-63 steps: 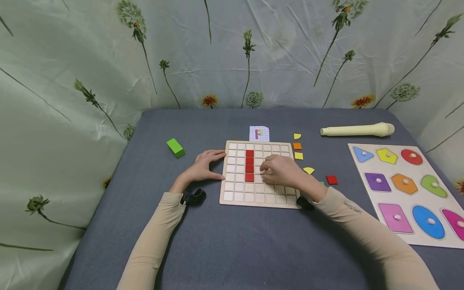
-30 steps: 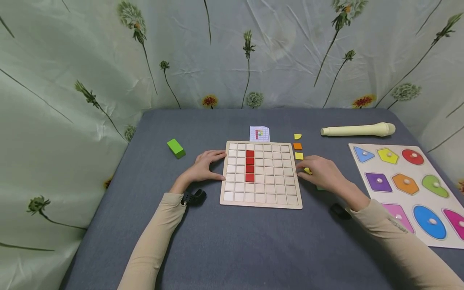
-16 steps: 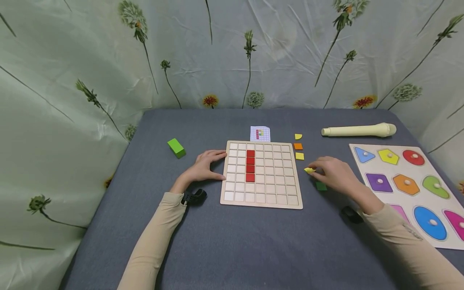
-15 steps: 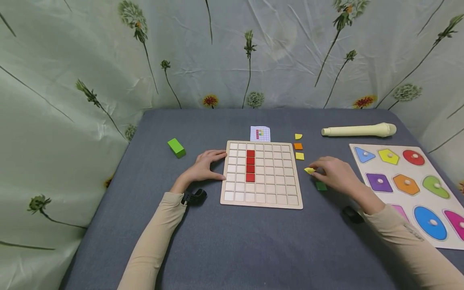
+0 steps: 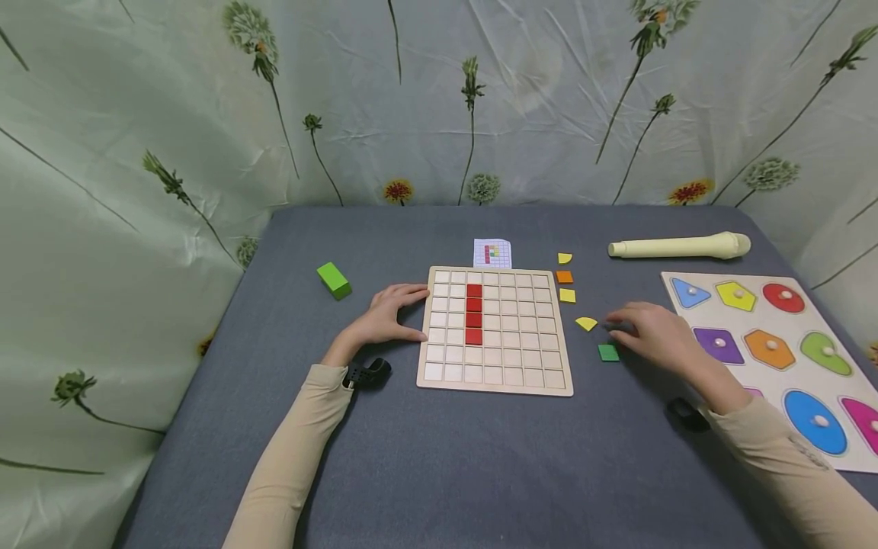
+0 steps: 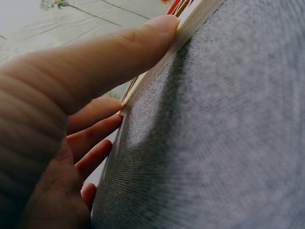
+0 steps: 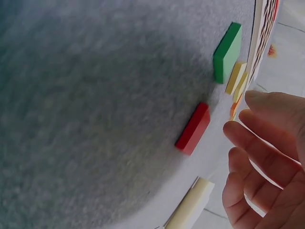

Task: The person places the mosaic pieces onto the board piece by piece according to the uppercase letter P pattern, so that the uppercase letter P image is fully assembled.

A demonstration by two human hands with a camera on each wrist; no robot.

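My left hand rests at the left edge of a wooden grid board. In the left wrist view its thumb and fingertips touch the board's side, fairly straight. A column of red square tiles sits in the grid. To the right of the board, my right hand hovers with thumb and fingers apart and nothing between them. Below it on the cloth lies a loose red tile, hidden under the hand in the head view. A green square tile and a yellow quarter-round tile lie close by.
A pattern card lies behind the board. Yellow and orange tiles line its right side. Farther right are a cream toy microphone and a knobbed shape puzzle; at left lies a green block.
My right hand has drawn back from the board to the right, past the yellow quarter-round tile, and now covers the loose red tile. My left hand stays at the board's edge.
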